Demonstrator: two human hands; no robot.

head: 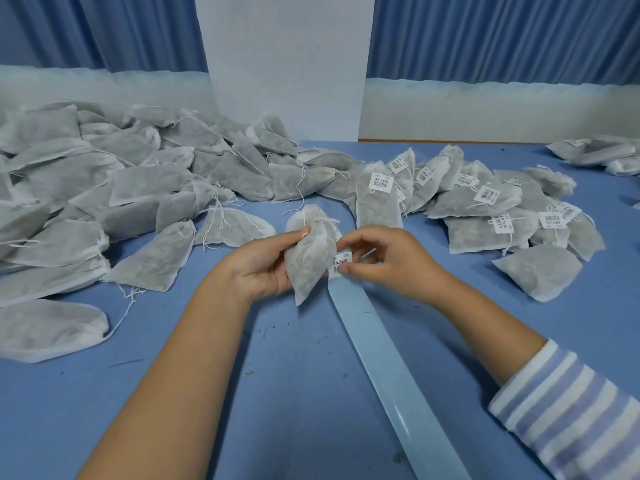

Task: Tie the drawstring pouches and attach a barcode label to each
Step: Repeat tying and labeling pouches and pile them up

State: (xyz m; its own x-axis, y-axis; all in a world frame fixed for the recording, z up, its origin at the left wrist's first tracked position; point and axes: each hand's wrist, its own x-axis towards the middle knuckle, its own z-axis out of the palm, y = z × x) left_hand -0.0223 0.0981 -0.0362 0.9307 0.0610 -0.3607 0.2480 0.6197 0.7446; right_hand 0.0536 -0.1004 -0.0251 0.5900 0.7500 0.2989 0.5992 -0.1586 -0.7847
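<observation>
Pushed back on the right forearm, a striped sleeve (pixel 568 410) is sitting closest to the lens, over the near right corner of the bench (pixel 277 393). Ahead of it the right hand (pixel 388 261) is pinching a barcode label (pixel 341 261) between thumb and forefinger, the other fingers curling loosely above. It is holding the label at the right edge of a pouch (pixel 311 261); whether the two are touching cannot be told. The left hand (pixel 263 261) is wrapping its fingers round that pouch from the left, thumb lying near the gathered neck, keeping it just above the bench's middle. A pale backing strip (pixel 391 368) is running from under the label toward the near edge. Further out, an unlabelled heap (pixel 104 188) is spreading along the left edge, and a labelled pile (pixel 485 202) is lying toward the far right. The pouch is looking light and soft, thin fabric yielding round loose filling, so gripping the filled body is probably giving the firmest backing, with the label best held by one edge.
</observation>
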